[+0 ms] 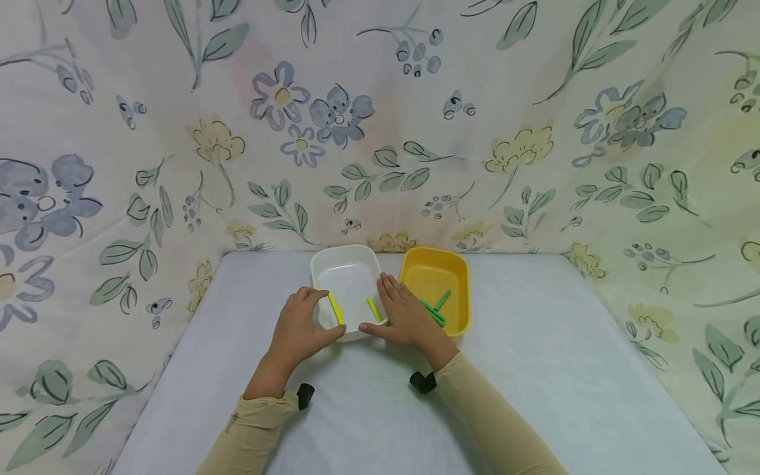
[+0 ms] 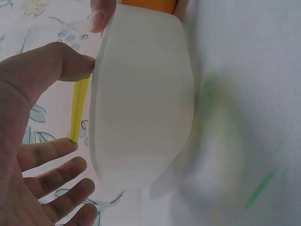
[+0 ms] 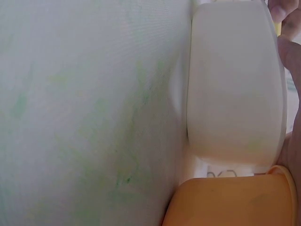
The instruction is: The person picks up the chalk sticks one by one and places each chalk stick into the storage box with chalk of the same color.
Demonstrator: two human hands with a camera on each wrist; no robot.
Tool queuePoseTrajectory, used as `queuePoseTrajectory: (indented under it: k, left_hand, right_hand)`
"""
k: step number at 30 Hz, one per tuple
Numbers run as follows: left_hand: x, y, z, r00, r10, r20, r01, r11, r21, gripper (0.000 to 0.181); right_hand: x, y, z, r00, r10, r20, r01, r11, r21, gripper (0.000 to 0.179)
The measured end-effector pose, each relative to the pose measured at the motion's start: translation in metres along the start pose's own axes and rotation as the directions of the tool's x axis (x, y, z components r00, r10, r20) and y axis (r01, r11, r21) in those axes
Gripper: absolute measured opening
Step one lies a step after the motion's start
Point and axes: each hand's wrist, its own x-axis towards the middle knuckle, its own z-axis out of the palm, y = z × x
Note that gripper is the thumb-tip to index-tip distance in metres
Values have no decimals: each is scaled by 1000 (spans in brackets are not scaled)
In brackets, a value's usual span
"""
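Observation:
My left hand (image 1: 299, 330) pinches a slim yellow stick (image 1: 336, 309) end to end, thumb at its near end and index fingertip at its far end. In the head view the stick overlaps the left side of a white tub (image 1: 346, 249); in the left wrist view it shows beside the tub's rim. The other left fingers are spread. At the tub's near right corner is my right hand (image 1: 410, 320), thumb along the near rim and straight fingers at the right rim. A second yellow stick (image 1: 374, 309) lies inside the tub, between that thumb and fingers.
An orange-yellow tub (image 1: 438, 267) stands close on the right of the white one, with several green sticks (image 1: 442, 301) in it. Green and yellow smudges mark the white tablecloth (image 2: 254, 117). A floral cloth (image 1: 380, 132) hangs behind the table.

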Motion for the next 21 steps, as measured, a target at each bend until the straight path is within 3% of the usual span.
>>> queuePoseTrajectory:
  k: [21]
  left_hand:
    - [-2,1,-2,998,-28,52,27,1000,13,76]
  right_hand:
    - [1,1,2,1000,13,6,-13,1000,-16,119]
